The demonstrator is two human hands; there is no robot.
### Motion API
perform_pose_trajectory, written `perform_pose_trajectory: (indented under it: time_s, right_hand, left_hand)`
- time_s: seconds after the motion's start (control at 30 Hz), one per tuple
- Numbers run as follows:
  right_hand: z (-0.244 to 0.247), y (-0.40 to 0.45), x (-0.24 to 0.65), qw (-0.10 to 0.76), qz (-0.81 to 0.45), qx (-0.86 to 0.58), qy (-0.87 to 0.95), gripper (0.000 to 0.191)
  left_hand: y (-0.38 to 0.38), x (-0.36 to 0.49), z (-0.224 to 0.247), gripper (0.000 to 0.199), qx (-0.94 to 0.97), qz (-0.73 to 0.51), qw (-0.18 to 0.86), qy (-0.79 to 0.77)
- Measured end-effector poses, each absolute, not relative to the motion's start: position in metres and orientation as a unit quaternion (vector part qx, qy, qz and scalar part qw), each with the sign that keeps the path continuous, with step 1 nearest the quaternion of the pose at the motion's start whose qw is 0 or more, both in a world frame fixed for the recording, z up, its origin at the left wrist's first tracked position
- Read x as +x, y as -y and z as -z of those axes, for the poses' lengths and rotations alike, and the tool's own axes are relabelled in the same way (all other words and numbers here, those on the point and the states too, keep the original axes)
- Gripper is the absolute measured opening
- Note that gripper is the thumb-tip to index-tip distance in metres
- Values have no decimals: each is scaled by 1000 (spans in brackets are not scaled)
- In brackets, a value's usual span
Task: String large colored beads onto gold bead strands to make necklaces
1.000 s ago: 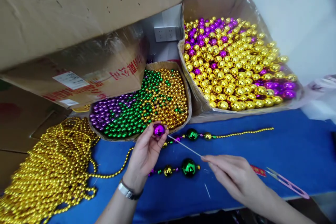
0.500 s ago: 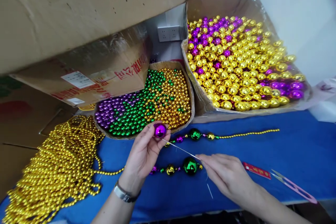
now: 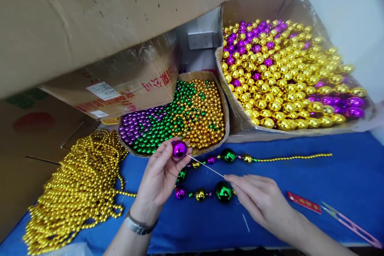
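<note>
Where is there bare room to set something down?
Bare blue cloth lies between the thin gold strand and the red packet and scissors, and between the watch and the white sliver, below the largest green bead in view. Crowded: left, under the gold bead heap, and around the left hand.

A metal band (image 3: 140, 226) circles the left wrist (image 3: 145, 209). Below the band, the bare left forearm (image 3: 127, 245) slants upward; above it and a little to its right, the left grip (image 3: 159, 178) is raised, palm partly showing, digits bent into a pinch. Well to the right of the band, the right grip (image 3: 258, 196) has its fingertips drawn together, and the bare right forearm (image 3: 313, 234) slopes away from the band.
</note>
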State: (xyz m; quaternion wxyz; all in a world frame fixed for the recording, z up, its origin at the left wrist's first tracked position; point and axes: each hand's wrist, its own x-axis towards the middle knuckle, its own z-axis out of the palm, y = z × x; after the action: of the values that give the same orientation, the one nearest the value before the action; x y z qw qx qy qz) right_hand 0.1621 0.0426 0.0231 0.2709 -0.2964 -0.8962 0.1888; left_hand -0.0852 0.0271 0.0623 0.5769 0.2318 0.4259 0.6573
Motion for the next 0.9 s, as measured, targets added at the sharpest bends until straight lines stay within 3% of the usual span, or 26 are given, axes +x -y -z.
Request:
perform_pose_trajectory:
  time_s: [0.9]
  right_hand:
    - [-16, -45, 156, 274, -180, -261, 908, 31]
  left_hand:
    - [-17, -88, -52, 19, 209, -675, 564, -426]
